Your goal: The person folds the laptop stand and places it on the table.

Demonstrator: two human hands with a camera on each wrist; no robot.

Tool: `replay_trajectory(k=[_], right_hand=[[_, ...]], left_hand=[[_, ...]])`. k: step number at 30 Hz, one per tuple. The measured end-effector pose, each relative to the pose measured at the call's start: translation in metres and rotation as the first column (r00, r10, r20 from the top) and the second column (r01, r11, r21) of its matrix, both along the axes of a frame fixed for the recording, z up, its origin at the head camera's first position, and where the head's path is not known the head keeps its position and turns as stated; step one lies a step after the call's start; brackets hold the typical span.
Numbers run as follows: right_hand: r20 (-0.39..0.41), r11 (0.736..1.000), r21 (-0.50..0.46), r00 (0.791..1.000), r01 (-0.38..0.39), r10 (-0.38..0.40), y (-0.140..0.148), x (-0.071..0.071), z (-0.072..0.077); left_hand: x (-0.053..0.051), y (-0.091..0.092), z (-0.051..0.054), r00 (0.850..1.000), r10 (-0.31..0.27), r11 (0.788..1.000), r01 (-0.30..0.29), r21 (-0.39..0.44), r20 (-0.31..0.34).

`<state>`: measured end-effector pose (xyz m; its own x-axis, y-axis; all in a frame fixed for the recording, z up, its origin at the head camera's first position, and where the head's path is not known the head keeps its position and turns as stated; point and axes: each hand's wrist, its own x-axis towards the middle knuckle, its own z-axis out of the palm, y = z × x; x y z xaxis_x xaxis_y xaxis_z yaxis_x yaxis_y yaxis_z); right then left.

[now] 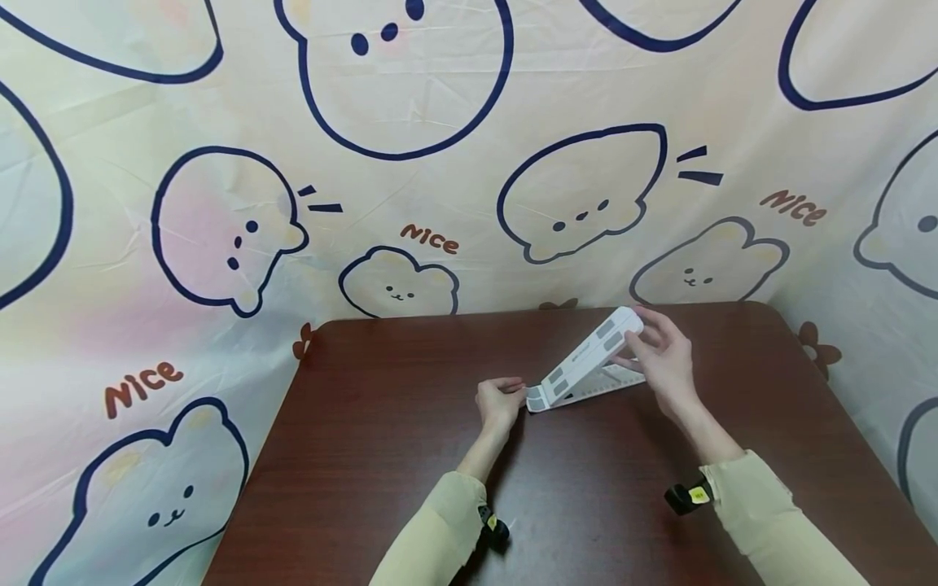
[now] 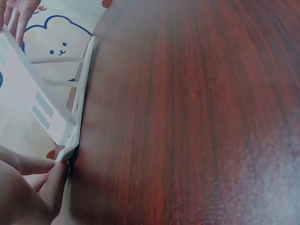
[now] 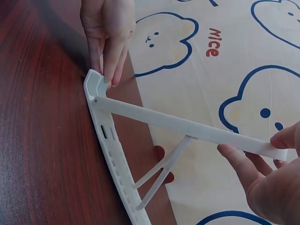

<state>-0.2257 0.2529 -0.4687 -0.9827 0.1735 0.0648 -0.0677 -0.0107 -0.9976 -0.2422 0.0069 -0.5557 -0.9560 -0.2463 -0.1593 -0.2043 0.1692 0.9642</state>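
Note:
A white folding stand [image 1: 586, 356] rests on the brown table, its upper panel raised at a slant above a slotted base [image 3: 121, 173]. Two thin struts [image 3: 164, 176] run between panel and base. My left hand [image 1: 501, 403] pinches the hinged end of the stand, seen also in the left wrist view, where thumb and fingers of the hand [image 2: 35, 183] meet on its lip. At the raised end, my right hand [image 1: 665, 358] grips the panel's edge; in the right wrist view the hand [image 3: 272, 183] has its thumb and fingers on opposite sides.
The brown table [image 1: 366, 456] has its far edge against a cloth [image 1: 469, 203] printed with cartoon bears. Black devices with yellow labels sit at both wrists, the left one [image 1: 494, 529] and the right one [image 1: 689, 495], beside light sleeves.

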Motion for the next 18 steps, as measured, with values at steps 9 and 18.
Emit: replay_trajectory(k=[9,18], right_hand=[[0.009,0.999,-0.010,0.999,0.038,-0.038,-0.011,0.007,0.001],[-0.020,0.996,-0.048,0.997,0.075,-0.076,-0.019,0.009,-0.002]], left_hand=[[-0.006,-0.001,-0.009,0.995,0.045,0.989,-0.058,-0.138,-0.091],[-0.013,-0.001,-0.018,0.985,0.090,0.984,-0.111,-0.140,-0.144]])
